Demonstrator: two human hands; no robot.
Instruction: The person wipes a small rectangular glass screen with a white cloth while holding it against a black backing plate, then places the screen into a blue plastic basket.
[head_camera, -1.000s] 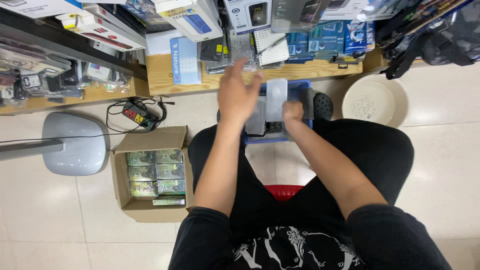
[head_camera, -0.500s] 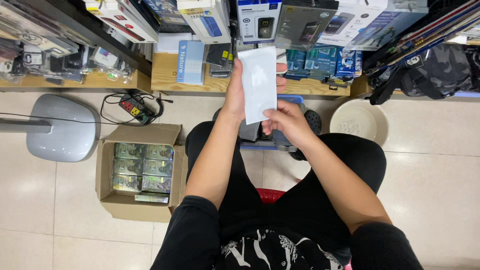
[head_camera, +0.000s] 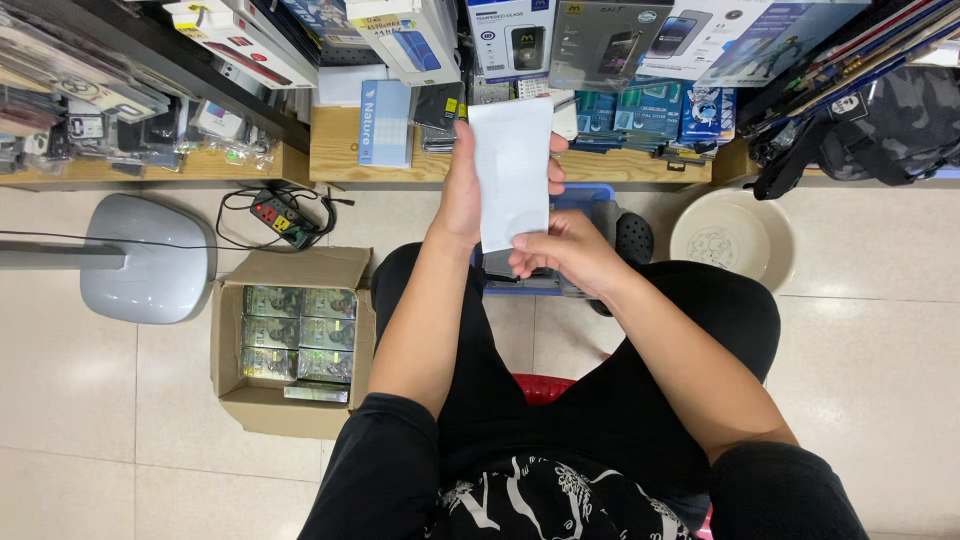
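- White flat packet (head_camera: 512, 170): held upright above my lap, before the far shelf (head_camera: 400, 165).
- Left hand (head_camera: 462, 185): clasps its left edge.
- Right hand (head_camera: 562, 252): pinches its near corner.
- Cardboard box (head_camera: 290, 345): on the floor, left.

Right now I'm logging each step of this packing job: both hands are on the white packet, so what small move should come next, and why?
Probably lower the white packet toward the lap: the left hand grips its edge and the right hand pinches its bottom, holding it upright before the shelf.
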